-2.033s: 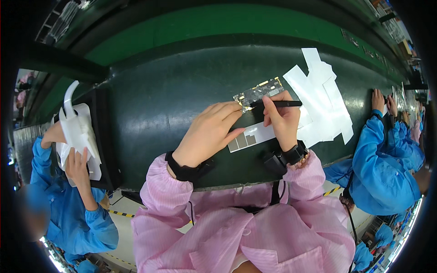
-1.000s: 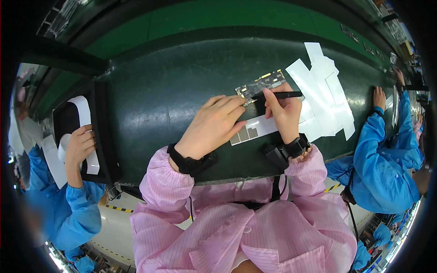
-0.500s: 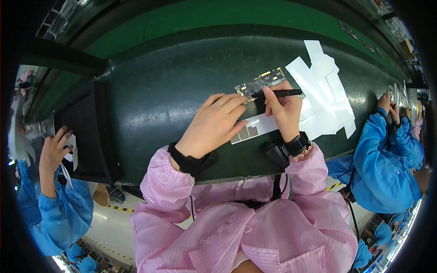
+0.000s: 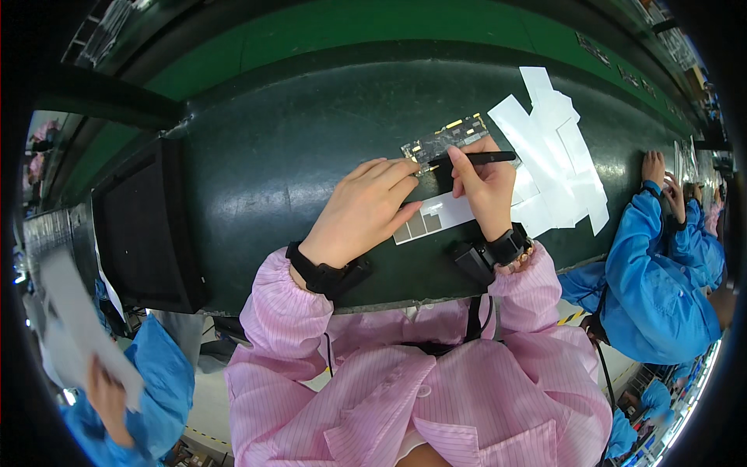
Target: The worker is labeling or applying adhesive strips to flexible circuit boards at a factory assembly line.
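Note:
A dark circuit board (image 4: 443, 143) with gold-coloured pads lies tilted on the green tabletop. The fingertips of my left hand (image 4: 362, 204) rest on its near left corner, fingers stretched and thumb apart. My right hand (image 4: 489, 191) pinches a slim black pen-shaped tool (image 4: 495, 157), its tip end pointing left over the board's near edge; the exact tip is hard to make out. Just below the board is a white strip (image 4: 447, 212) with several grey-brown rectangles at its left end. My left thumb is by that strip, and my right hand covers part of it.
Overlapping white sheets (image 4: 556, 156) lie to the right of my right hand. A black tray (image 4: 144, 233) stands at the left end of the table (image 4: 280, 148). Co-workers in blue sit either side; the left one's hand (image 4: 107, 393) holds a pale sheet (image 4: 74, 311).
My hands, the board and the tool are nearly unmoved. The left co-worker's hand has drawn back from the tray and now carries a pale sheet. The right co-worker's hands have shifted slightly.

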Demonstrator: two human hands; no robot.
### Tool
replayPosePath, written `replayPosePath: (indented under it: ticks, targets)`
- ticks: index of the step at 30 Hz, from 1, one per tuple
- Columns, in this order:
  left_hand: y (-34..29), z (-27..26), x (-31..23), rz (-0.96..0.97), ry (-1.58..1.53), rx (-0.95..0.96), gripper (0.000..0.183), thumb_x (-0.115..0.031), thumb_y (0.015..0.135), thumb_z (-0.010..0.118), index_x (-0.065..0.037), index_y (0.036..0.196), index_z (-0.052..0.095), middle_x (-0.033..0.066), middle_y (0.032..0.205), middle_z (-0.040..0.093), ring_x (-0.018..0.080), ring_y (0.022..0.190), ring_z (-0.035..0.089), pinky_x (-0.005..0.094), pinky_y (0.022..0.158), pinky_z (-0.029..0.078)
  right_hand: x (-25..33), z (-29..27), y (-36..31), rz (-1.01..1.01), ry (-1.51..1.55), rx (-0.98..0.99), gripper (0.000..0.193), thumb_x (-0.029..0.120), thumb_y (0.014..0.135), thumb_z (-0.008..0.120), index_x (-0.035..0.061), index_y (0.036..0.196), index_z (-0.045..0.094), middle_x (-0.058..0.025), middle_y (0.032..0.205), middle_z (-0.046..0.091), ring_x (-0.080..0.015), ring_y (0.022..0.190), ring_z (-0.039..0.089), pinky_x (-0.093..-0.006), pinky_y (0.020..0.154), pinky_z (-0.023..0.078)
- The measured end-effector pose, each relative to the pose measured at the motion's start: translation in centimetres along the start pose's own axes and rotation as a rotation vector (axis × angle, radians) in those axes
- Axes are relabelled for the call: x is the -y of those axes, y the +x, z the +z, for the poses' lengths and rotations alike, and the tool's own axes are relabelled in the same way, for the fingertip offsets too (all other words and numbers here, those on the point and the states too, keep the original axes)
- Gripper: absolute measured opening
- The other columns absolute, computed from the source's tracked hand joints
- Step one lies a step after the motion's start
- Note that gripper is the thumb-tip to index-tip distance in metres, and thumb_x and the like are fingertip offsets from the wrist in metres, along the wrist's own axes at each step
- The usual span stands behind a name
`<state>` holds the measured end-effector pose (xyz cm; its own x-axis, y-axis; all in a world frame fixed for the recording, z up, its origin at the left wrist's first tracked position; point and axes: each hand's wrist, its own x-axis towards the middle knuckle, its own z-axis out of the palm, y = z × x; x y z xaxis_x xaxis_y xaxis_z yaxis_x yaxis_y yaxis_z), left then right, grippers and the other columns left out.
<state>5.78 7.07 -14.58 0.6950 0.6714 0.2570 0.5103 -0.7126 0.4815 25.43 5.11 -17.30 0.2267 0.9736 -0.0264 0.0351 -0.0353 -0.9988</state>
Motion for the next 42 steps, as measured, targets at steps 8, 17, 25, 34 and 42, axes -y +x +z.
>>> replayPosePath:
  ticks: [8,17,25,34,42]
  targets:
    - [0.1,0.0,-0.1,0.009,-0.004,-0.01,0.025,-0.019,0.081,0.069,-0.002,0.098,0.064,0.0071,0.114,0.062,0.0272,0.105,0.059,0.0371,0.089,0.049,-0.2,-0.1,0.1,-0.009,-0.018,-0.005,0.015,0.009,0.089,0.068,0.0,0.082,0.057,-0.0028,0.06,0.058,-0.0059,0.047,0.054,-0.0209,0.042,0.037]
    - [0.2,-0.3,-0.4,0.002,0.005,0.022,0.028,-0.02,0.08,0.07,-0.004,0.102,0.064,0.007,0.117,0.061,0.0281,0.109,0.057,0.0383,0.093,0.047,0.0,-0.1,0.1,0.005,-0.041,-0.014,0.015,0.009,0.088,0.068,0.0,0.083,0.056,-0.0026,0.059,0.058,-0.0057,0.046,0.054,-0.0207,0.042,0.037]
    - [0.2,0.0,-0.4,0.022,0.063,0.047,0.031,-0.026,0.083,0.066,-0.006,0.107,0.065,0.005,0.121,0.061,0.0237,0.112,0.056,0.0376,0.097,0.043,-0.1,0.0,0.2,-0.006,-0.067,-0.003,0.015,0.008,0.088,0.067,0.0,0.083,0.057,-0.0024,0.061,0.059,-0.0055,0.047,0.054,-0.0205,0.042,0.037]
    - [-0.4,-1.3,-2.0,0.094,0.07,0.134,0.037,-0.03,0.085,0.065,-0.006,0.114,0.062,0.0057,0.127,0.058,0.0221,0.117,0.053,0.0375,0.099,0.04,0.0,-2.0,1.7,-0.121,0.135,-0.162,0.016,0.012,0.091,0.066,0.0007,0.092,0.054,-0.0037,0.068,0.058,-0.0062,0.049,0.054,-0.0194,0.045,0.04]
    - [-2.8,-0.6,-6.0,0.05,0.145,0.387,0.065,-0.037,0.084,0.065,-0.003,0.136,0.045,0.0075,0.147,0.039,0.0237,0.134,0.038,0.0421,0.109,0.033,0.6,-2.0,1.7,-0.091,0.171,-0.132,0.017,0.013,0.09,0.067,0.0011,0.093,0.055,-0.0044,0.068,0.059,-0.0067,0.048,0.054,-0.0195,0.045,0.04]
